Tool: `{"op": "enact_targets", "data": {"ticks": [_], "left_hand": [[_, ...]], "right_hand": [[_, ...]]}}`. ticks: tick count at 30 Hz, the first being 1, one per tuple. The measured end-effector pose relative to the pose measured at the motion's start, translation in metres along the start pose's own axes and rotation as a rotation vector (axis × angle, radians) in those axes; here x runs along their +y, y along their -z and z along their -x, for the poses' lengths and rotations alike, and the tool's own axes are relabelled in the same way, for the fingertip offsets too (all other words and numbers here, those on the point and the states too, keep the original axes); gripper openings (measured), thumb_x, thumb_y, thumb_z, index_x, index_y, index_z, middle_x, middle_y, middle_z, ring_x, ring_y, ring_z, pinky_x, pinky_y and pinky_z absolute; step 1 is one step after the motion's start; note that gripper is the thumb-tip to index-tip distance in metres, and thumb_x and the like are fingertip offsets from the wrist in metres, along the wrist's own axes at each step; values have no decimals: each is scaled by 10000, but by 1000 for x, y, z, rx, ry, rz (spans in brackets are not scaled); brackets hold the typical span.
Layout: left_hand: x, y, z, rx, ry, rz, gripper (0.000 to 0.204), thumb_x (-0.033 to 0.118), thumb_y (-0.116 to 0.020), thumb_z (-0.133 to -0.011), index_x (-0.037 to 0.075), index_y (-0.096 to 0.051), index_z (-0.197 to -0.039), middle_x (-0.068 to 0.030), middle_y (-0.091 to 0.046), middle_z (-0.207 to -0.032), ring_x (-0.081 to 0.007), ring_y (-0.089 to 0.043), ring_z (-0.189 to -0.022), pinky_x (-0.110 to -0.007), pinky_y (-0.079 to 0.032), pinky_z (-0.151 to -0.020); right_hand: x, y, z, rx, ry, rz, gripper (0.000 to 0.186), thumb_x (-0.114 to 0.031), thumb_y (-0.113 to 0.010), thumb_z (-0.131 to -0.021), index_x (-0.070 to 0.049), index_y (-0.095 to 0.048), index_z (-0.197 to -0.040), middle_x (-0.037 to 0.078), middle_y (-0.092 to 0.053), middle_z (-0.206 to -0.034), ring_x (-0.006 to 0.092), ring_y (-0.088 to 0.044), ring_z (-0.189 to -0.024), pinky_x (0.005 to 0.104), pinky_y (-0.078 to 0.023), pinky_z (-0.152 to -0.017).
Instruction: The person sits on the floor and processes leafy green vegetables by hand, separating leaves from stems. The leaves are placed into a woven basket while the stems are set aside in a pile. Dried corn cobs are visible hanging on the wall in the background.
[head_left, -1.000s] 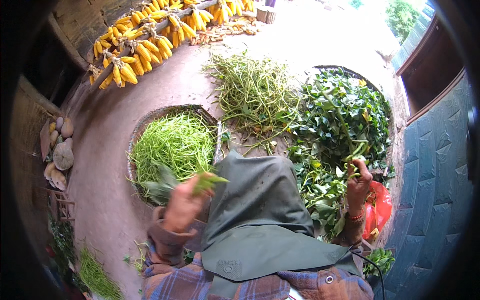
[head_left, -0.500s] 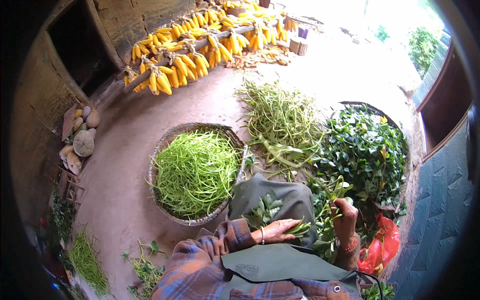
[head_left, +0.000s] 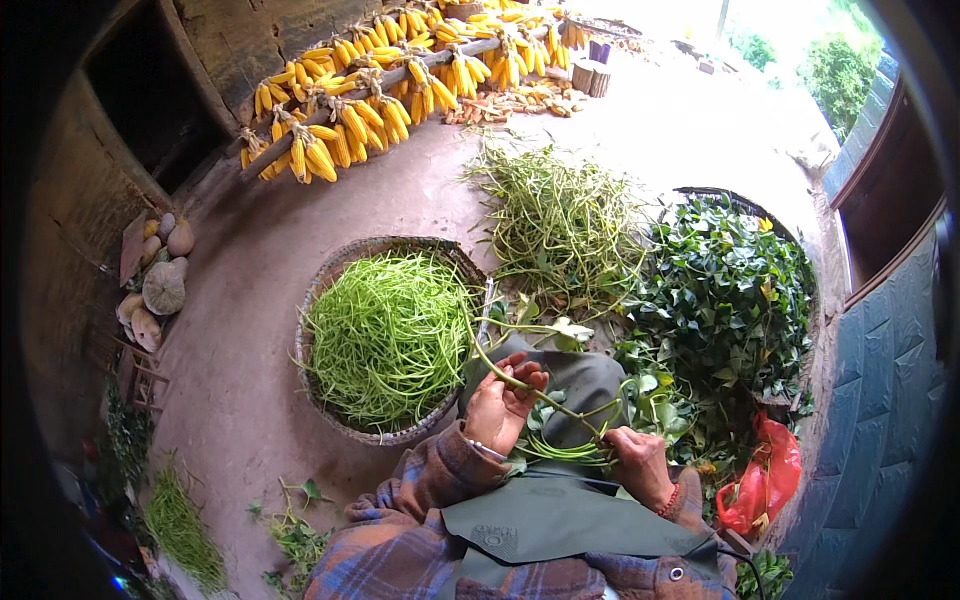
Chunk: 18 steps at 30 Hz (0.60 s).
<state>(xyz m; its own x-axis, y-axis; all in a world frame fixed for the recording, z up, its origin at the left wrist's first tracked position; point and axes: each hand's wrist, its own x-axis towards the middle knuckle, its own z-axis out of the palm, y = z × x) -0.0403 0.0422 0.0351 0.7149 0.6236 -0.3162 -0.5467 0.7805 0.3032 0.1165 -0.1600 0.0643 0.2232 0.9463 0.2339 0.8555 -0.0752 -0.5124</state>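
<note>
My left hand (head_left: 505, 405), wearing a pale bracelet, is turned palm up at the right of the stem basket, its curled fingers holding a long leafy green vine (head_left: 480, 345). My right hand (head_left: 642, 465), with a red bead bracelet, is closed on the lower part of the same vine, just right of several loose green stems (head_left: 565, 450) over my lap. Under both hands lies my grey-green apron (head_left: 560, 530). A round woven basket (head_left: 335, 262) holds cut green stems (head_left: 385, 335). A large leafy heap (head_left: 725, 290) stands at my right.
Tangled pale vines (head_left: 560, 230) lie ahead. Yellow corn bundles (head_left: 355, 130) hang on poles at the back left, with squashes (head_left: 163, 288) by the wall. A red plastic bag (head_left: 760, 475) and blue panels (head_left: 860, 400) are at the right, loose stems (head_left: 185, 530) at lower left.
My left hand has risen from my lap and turned palm up onto a long vine, which now reaches toward the basket. My right hand has moved left and down with it.
</note>
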Motion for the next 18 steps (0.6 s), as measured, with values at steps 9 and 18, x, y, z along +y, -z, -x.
{"op": "enact_targets", "data": {"ticks": [9,18], "left_hand": [[20,48,2,33,-104,-333,432,19,-621,-918,11,-430,-1306,-137,-596,-1146,-271,-613,-1116,-387,-520,-999],[38,22,-54,-133,-628,-682,413,174,-658,-939,31,-455,-1269,-66,-627,-1058,-168,-603,-1030,-339,-499,-946]], "right_hand": [[12,13,5,73,4,4,174,-46,-682,-693,-66,-591,-840,87,-579,-705,284,-623,-627,384,-473,-545],[4,13,10,-72,110,-72,294,-47,-691,-604,-77,-595,-880,76,-591,-725,287,-637,-630,380,-491,-527]]}}
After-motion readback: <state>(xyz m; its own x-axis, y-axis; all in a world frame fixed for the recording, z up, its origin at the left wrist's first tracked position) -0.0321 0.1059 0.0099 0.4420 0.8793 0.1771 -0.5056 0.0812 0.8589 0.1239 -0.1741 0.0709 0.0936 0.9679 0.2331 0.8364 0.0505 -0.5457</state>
